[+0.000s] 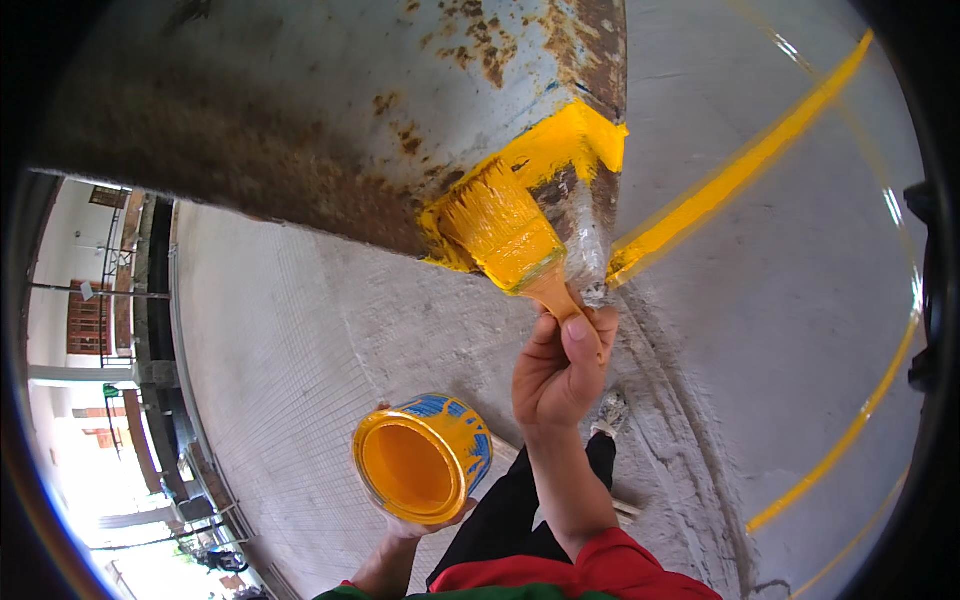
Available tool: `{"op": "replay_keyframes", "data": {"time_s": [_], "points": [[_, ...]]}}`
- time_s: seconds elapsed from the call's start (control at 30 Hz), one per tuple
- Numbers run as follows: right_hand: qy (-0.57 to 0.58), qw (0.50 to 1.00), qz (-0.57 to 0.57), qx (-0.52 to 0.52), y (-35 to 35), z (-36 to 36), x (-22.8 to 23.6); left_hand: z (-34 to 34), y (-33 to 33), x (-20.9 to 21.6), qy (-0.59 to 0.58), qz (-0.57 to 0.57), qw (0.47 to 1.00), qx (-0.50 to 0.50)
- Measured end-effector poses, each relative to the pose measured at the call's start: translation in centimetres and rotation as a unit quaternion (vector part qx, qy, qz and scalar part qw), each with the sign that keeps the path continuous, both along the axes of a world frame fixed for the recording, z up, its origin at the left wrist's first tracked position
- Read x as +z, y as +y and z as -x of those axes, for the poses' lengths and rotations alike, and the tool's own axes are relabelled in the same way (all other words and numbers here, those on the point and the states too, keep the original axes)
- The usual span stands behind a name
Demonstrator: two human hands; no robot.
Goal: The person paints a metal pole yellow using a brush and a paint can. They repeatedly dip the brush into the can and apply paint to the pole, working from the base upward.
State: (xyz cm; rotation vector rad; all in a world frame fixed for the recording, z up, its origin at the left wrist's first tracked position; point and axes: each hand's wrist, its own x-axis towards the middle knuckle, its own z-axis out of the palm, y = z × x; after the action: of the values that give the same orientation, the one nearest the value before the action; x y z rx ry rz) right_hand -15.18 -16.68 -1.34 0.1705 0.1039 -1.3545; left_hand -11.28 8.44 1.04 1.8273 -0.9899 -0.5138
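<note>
My right hand grips the handle of a wide paintbrush between thumb and fingers. Its bristles are thickly loaded with yellow paint and press against the lower edge of a rusty, grey-white metal surface. Around the bristles and up to the metal's right corner runs a patch of yellow paint. Lower down, my left hand supports a round paint can from below and behind. The open can is tilted toward me, with yellow paint inside and drips over its blue label. Most of the left fingers are hidden behind it.
Yellow stripes cross a smooth grey surface on the right. Below lies a pale concrete floor, with my shoe near a rough ridge. At far left stand a building with shutters and a parked motorbike.
</note>
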Motion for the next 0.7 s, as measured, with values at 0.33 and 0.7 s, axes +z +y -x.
{"op": "replay_keyframes", "data": {"time_s": [0.33, 0.7], "points": [[0.046, 0.998, -0.008, -0.048, 0.3, -1.7, 0.5, -2.2, -1.5, 0.8, 0.017, -0.013, 1.000, 0.016], [0.118, 0.989, -0.039, -0.077, 0.6, -0.7, 0.3, -4.3, -0.5, -1.4, -0.003, 0.041, 0.998, -0.040]]}}
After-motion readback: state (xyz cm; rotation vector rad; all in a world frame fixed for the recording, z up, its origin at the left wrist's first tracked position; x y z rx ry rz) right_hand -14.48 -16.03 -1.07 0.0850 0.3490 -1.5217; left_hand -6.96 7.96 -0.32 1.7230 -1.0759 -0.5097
